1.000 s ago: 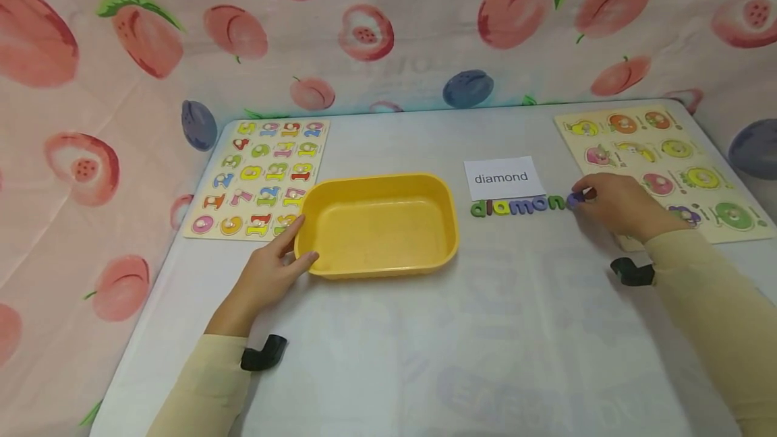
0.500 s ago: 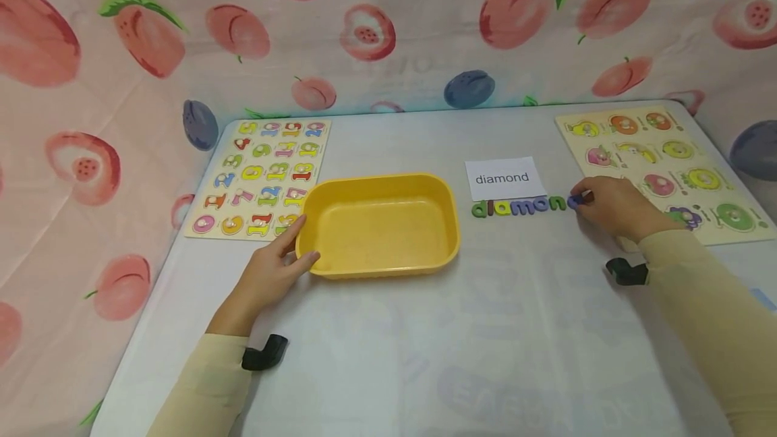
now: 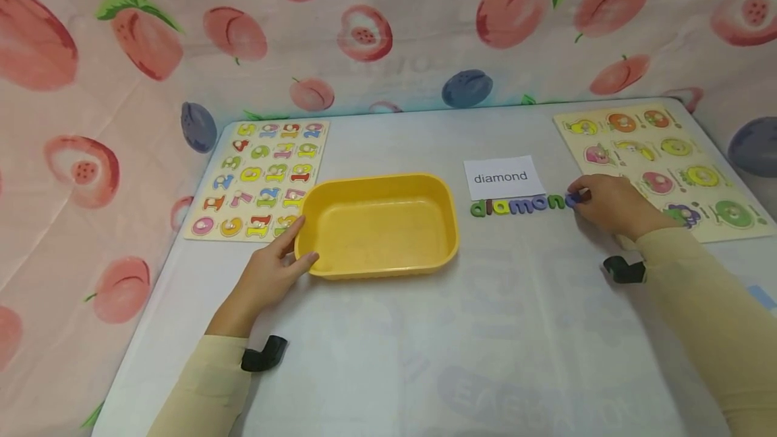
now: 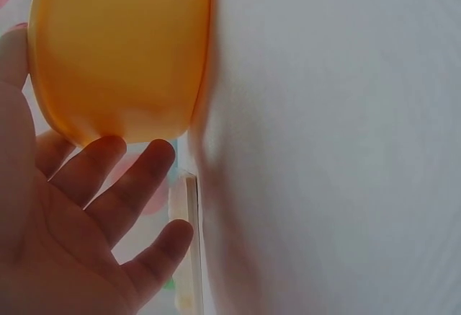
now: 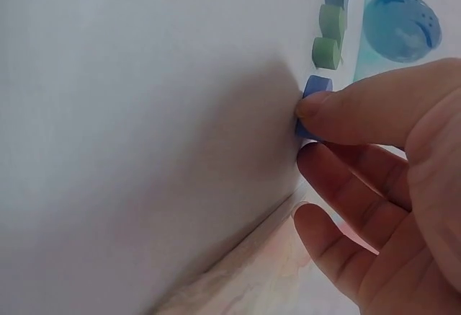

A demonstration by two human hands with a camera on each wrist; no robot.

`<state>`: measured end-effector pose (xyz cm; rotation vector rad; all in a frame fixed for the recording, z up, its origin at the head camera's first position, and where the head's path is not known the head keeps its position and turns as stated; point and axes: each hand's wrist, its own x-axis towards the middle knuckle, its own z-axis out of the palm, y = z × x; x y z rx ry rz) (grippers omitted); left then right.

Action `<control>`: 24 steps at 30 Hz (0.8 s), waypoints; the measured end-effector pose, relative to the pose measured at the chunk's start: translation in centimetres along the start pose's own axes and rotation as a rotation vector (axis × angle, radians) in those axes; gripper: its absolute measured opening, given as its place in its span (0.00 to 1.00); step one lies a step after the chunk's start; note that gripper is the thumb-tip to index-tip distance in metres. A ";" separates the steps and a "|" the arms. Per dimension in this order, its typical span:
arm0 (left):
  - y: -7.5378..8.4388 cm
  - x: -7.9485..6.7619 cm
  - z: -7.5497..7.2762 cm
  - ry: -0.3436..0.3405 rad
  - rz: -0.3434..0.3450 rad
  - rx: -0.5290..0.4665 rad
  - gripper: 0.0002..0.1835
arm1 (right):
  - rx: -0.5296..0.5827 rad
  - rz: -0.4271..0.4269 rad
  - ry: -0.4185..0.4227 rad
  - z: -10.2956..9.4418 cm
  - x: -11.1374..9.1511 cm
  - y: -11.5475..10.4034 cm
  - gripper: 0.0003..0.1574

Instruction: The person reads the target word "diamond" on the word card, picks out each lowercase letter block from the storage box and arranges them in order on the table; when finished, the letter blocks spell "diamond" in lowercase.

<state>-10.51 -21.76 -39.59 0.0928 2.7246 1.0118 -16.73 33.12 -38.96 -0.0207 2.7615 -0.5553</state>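
My left hand [image 3: 267, 278] grips the near left corner of a yellow plastic tray [image 3: 379, 228], thumb at the rim and fingers against the outer wall. In the left wrist view, the fingertips meet the underside of the tray [image 4: 130, 48]. With thumb and fingers, my right hand [image 3: 616, 204] pinches a purple-blue toy letter [image 3: 572, 201], partly covered by the fingers. It stands at the right end of a row of coloured letters reading "diamon", just beside the green n [image 3: 555, 201]. The right wrist view shows the thumb over the blue letter [image 5: 317, 84], close to the table.
A white card [image 3: 504, 177] printed "diamond" lies just behind the letter row. On the left is a wooden number puzzle board [image 3: 212, 224], partly behind the tray. A fruit puzzle board [image 3: 631, 133] lies at right, under the right forearm. Fruit-patterned cloth [image 3: 419, 52] hangs behind the table.
The right hand and its letter have shifted slightly left, closer to the n. The left hand and the tray have stayed in place.
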 end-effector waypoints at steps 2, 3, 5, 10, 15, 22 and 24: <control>-0.1 0.0 -0.1 0.001 0.000 0.003 0.42 | -0.002 -0.003 -0.001 0.0 0.0 -0.1 0.23; -0.1 0.1 -0.1 0.002 0.002 0.004 0.42 | -0.002 -0.004 -0.002 -0.1 0.0 -0.2 0.23; -0.2 0.2 -0.1 0.002 0.008 0.001 0.42 | 0.001 0.000 -0.004 -0.2 0.0 -0.2 0.24; -0.2 0.6 0.0 -0.015 0.019 0.000 0.42 | 0.017 0.015 -0.011 -0.6 -0.6 0.1 0.26; -0.3 0.8 0.0 -0.029 0.001 0.018 0.43 | 0.018 0.008 -0.002 -0.7 -1.4 0.0 0.28; -0.6 0.6 -0.1 -0.040 -0.002 0.062 0.43 | -0.019 -0.064 0.067 -0.6 -2.9 -1.0 0.29; -0.6 0.5 -0.1 -0.041 0.005 0.076 0.43 | -0.028 -0.082 0.084 -0.6 -3.4 -1.3 0.29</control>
